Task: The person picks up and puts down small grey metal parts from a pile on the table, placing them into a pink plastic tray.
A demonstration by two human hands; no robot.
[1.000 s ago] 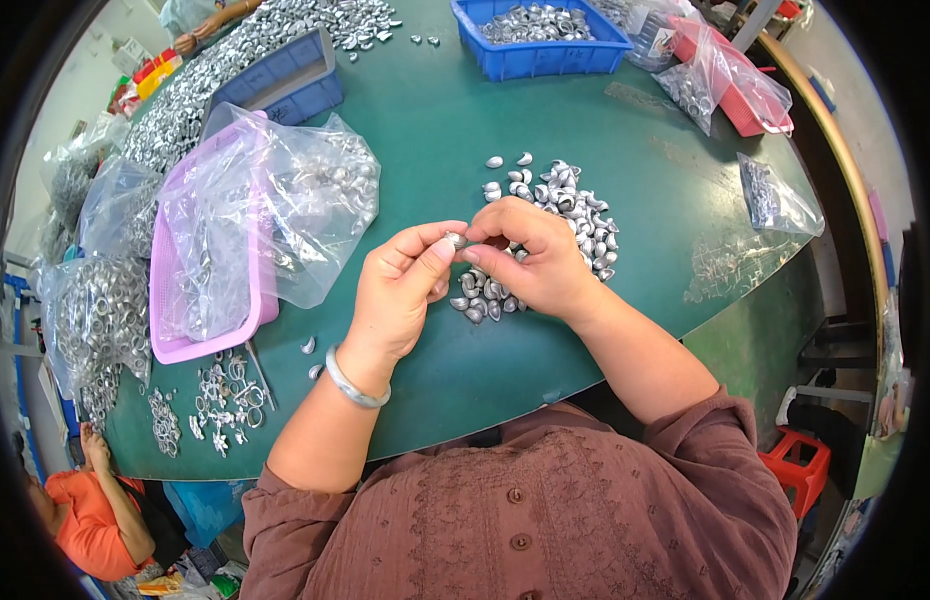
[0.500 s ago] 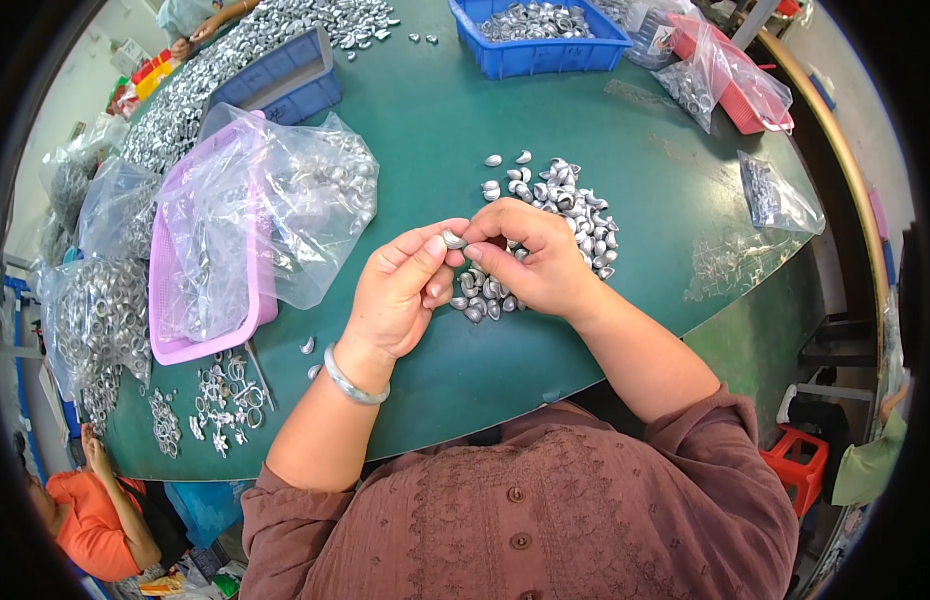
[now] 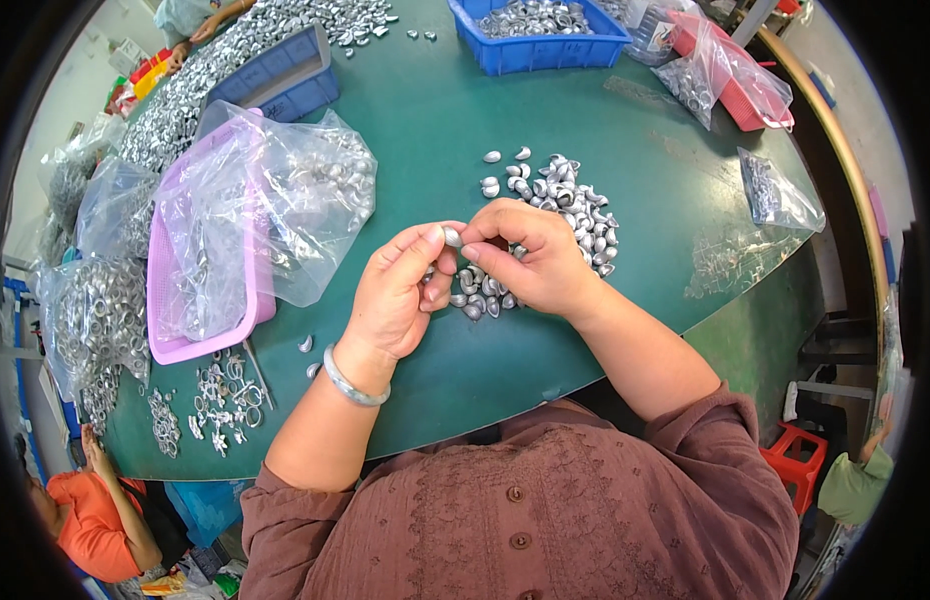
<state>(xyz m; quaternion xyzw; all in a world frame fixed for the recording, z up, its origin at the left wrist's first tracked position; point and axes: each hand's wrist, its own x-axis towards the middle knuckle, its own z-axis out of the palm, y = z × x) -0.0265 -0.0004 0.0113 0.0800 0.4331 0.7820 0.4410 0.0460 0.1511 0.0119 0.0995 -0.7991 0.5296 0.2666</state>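
The green table (image 3: 425, 120) spreads out under both hands and well beyond them. Behind the left elbow, off to that side, I see a person in orange (image 3: 95, 520). Far ahead and to the left of the hands lies a broad heap (image 3: 160, 120) of silver bits. Nearer, left of the left hand, stands a purple basket (image 3: 210, 345) with clear plastic over it, and between the two a clear bag (image 3: 310, 245) shows silver pieces through its side. A blue tray (image 3: 545, 57) full of metal pieces sits well ahead of the hands; a second, duller blue tray (image 3: 305, 95) is ahead and to the left, and a pink basket (image 3: 747, 110) is far ahead on the right.

A loose pile (image 3: 590, 215) of curved, shell-like silver pieces lies just beyond and partly under the right hand. Small metal rings (image 3: 225, 395) are scattered left of the left forearm.

The left hand (image 3: 390, 290) pinches one piece between thumb and fingers, the other fingers curled in. The right hand (image 3: 535, 255) has thumb and forefinger drawn close at that piece's right end; I can't tell whether they grip it. A pale bangle (image 3: 356, 388) circles the left wrist. Smallest is the held silver piece (image 3: 452, 237), raised between the two hands' fingertips.
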